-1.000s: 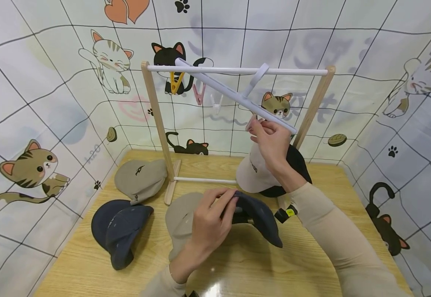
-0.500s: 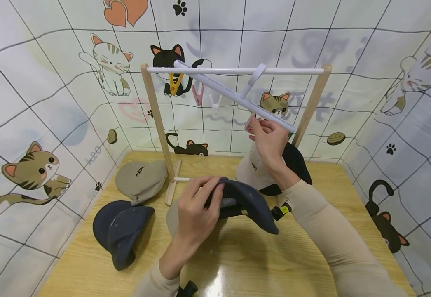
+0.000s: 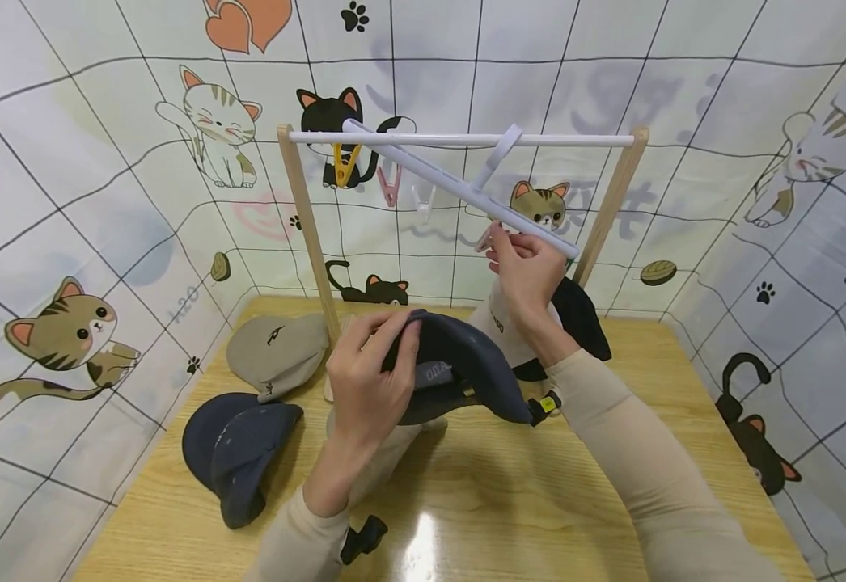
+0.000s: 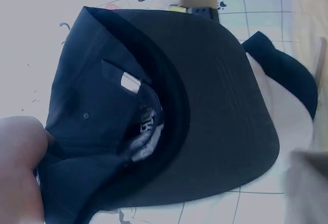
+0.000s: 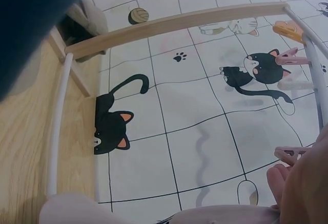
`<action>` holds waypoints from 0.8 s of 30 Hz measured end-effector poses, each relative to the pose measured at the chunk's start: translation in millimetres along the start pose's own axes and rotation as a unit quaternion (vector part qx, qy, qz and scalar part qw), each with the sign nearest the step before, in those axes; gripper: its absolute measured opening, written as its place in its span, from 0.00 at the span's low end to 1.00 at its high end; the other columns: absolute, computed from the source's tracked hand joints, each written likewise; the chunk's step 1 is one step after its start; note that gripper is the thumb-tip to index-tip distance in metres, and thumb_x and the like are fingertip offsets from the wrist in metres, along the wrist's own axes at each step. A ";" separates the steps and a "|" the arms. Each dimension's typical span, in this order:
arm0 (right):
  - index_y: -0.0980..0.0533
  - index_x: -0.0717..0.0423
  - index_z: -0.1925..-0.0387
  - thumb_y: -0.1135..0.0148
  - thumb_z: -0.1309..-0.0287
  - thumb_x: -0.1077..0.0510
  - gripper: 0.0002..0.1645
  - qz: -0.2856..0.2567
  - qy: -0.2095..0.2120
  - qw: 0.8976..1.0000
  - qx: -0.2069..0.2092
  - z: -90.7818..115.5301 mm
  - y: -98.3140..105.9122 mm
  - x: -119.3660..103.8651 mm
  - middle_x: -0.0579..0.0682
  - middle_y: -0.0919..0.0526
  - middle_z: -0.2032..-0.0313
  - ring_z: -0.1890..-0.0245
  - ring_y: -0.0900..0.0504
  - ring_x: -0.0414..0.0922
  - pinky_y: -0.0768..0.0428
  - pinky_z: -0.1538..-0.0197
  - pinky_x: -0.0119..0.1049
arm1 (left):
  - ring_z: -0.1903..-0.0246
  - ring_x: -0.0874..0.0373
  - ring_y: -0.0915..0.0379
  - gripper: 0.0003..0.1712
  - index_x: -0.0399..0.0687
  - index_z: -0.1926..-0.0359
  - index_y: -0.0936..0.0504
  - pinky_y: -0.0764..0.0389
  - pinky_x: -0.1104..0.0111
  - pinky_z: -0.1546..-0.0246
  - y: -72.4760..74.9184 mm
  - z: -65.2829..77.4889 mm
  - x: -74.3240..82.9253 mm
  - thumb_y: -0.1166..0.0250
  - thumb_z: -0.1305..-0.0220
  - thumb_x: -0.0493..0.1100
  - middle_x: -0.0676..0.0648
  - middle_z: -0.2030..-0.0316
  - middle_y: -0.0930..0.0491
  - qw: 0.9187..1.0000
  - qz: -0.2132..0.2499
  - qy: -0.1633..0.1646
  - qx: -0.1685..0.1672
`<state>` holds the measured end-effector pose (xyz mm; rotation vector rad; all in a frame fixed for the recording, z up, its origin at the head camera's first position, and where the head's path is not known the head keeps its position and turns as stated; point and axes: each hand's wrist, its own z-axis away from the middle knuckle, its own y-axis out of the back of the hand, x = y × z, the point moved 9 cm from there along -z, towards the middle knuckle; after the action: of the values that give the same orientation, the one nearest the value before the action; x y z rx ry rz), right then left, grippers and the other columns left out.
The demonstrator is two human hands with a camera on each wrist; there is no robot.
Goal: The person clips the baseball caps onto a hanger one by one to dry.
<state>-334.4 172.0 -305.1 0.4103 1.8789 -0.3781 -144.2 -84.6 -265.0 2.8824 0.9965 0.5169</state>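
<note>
My left hand (image 3: pixel 368 380) pinches a navy baseball cap (image 3: pixel 477 347) by its edge, above the table. In the left wrist view this cap (image 4: pixel 220 111) shows its underside, brim and back strap. Higher up, my right hand (image 3: pixel 532 271) holds a pink clothes peg (image 3: pixel 484 241) at the lower right end of a pale clip hanger (image 3: pixel 459 194). The same peg (image 5: pixel 288 155) appears beside the fingers in the right wrist view. The hanger hooks over the rack's white bar (image 3: pixel 576 141) and tilts down to the right. The cap and peg are apart.
Yellow (image 3: pixel 345 166), pink (image 3: pixel 389 186) and white (image 3: pixel 424 204) pegs hang along the hanger. A khaki cap (image 3: pixel 273 347) and a navy cap (image 3: pixel 241 453) lie left. A beige cap (image 3: pixel 387 461) lies beneath my left hand. Pale (image 3: pixel 492 319) and black (image 3: pixel 586 323) caps sit behind my right wrist.
My left hand has lifted the navy cap and shifted slightly left with it. The right hand stays at the peg, almost unmoved.
</note>
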 end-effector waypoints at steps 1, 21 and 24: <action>0.08 0.59 0.52 0.21 0.31 0.40 0.26 0.000 0.000 1.000 -0.002 0.4 -0.1 0.5 0.58 0.02 0.57 0.64 0.02 0.43 0.07 0.58 0.35 | 0.61 0.43 0.12 0.09 0.37 0.49 0.05 0.12 0.54 0.62 1.2 -2.1 -0.8 0.25 0.28 0.34 0.37 0.57 0.08 1.000 0.000 0.001 0.003; 0.07 0.58 0.61 0.18 0.36 0.35 0.28 0.015 -0.040 0.999 0.033 -5.4 -9.8 1.2 0.55 0.03 0.66 0.70 0.03 0.43 0.06 0.60 0.38 | 0.55 0.39 0.12 0.11 0.38 0.49 0.05 0.11 0.48 0.57 -13.0 -19.8 -50.6 0.29 0.21 0.40 0.37 0.54 0.07 0.994 -0.081 0.075 -0.012; 0.07 0.57 0.64 0.18 0.37 0.36 0.27 0.019 -0.043 0.998 0.049 -5.3 -10.2 1.8 0.54 0.04 0.69 0.71 0.03 0.46 0.07 0.64 0.36 | 0.54 0.39 0.12 0.12 0.38 0.48 0.05 0.11 0.48 0.57 -22.5 -15.5 -57.0 0.29 0.20 0.41 0.37 0.54 0.08 0.992 -0.091 0.082 -0.031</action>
<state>-344.1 165.5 -304.5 0.4877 1.7716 -0.4565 -204.6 -102.4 -270.6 2.6940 1.2268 0.7656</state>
